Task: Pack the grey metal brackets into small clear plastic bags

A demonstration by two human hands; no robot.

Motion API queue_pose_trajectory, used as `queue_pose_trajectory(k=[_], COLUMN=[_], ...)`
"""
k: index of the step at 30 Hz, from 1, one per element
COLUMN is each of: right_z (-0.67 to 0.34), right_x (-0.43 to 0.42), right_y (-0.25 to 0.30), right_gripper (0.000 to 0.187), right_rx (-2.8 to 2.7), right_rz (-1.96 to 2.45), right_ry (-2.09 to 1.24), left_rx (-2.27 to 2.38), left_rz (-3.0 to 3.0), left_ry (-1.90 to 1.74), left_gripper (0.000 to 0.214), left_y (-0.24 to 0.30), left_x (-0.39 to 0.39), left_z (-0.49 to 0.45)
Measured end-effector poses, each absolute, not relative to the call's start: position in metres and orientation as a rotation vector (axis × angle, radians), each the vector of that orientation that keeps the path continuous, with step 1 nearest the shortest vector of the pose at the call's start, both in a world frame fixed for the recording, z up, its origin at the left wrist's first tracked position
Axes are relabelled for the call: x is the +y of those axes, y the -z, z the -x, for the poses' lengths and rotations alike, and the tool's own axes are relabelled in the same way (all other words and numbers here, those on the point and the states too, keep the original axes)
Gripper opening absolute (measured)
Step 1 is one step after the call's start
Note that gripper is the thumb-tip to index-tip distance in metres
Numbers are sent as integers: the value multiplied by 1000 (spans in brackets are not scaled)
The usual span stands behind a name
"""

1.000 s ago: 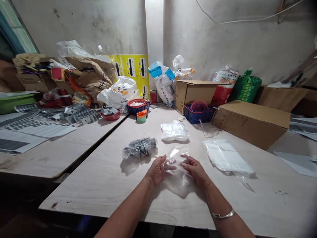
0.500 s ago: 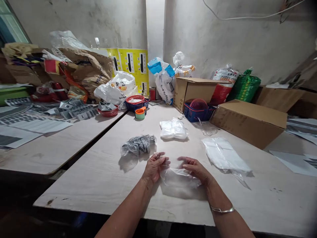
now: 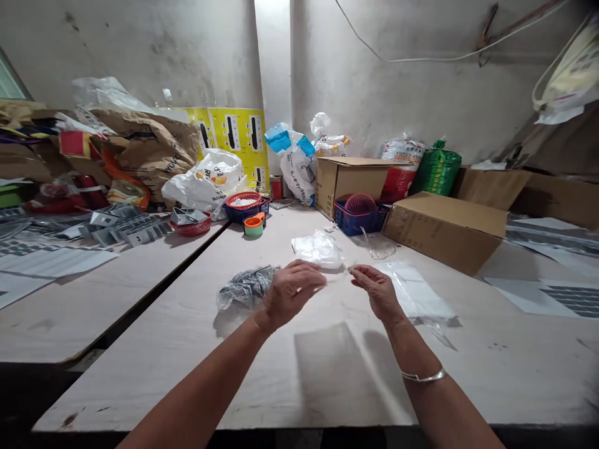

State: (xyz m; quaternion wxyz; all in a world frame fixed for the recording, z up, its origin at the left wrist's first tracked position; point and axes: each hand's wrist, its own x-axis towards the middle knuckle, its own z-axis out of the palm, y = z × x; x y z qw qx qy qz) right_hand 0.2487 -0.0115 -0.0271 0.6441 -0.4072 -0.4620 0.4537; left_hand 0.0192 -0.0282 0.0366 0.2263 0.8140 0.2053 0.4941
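Held item: a clear plastic bag [image 3: 337, 277], thin and nearly invisible against the background, stretched in a narrow strip between the two hands and lifted above the table; its full outline is hard to make out.
Left hand: the left hand [image 3: 292, 293] is nearly closed, thumb and fingers pinched on the bag's left end, palm down.
Right hand: the right hand [image 3: 377, 290] is in a similar pinch on the bag's right end, with a metal bangle [image 3: 423, 376] on the wrist.
Work surface: a pale wooden table [image 3: 187, 380] lies under both hands, with a soft shadow on it below the bag.
Near the left hand: a clear bag of grey metal pieces [image 3: 246, 288] lies just beside and below the hand.
Near the right hand: a flat stack of white plastic bags [image 3: 414, 290] lies just below the fingers.
Ahead: a white packed bag [image 3: 317, 248] sits between the hands and a blue basket [image 3: 360, 219].
Further back: cardboard boxes [image 3: 444, 234] stand at the right, and a red basket of metal pieces [image 3: 191, 224] sits at the table's far left corner.
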Motion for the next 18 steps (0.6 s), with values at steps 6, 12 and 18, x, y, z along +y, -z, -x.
queue_pose_trajectory(k=[6, 12, 18], right_z=[-255, -240, -219], right_x=[-36, -56, -72], right_y=[62, 84, 78], right_gripper=[52, 54, 49], right_rx=[-854, -1322, -2040], right_rz=[1252, 1426, 1241], right_ry=[-1304, -840, 131], left_rx=[637, 812, 1011], left_rz=[-2680, -2652, -2494], left_ry=[-1207, -1155, -1067], left_gripper=[15, 13, 12], left_y=[38, 88, 96], left_x=[-23, -14, -8], left_z=[-16, -9, -3])
